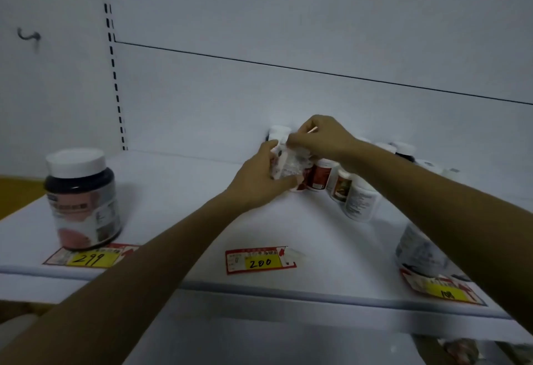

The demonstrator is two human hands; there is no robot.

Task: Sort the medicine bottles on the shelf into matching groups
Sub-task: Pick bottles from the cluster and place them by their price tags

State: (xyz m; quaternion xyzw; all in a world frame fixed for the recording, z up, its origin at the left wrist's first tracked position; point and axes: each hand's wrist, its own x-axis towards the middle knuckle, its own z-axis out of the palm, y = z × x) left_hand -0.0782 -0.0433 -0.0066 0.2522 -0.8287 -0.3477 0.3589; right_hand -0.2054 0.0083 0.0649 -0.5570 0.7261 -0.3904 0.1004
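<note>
Left hand (268,174) grips white bottle (291,164); long axis near upright, blurred; right hand (320,137) pinches its top

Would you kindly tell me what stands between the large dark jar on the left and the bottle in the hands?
Nothing stands there: the head view shows only bare white shelf between the dark jar and the held bottle.

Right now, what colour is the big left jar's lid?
The lid is white; head view.
</note>
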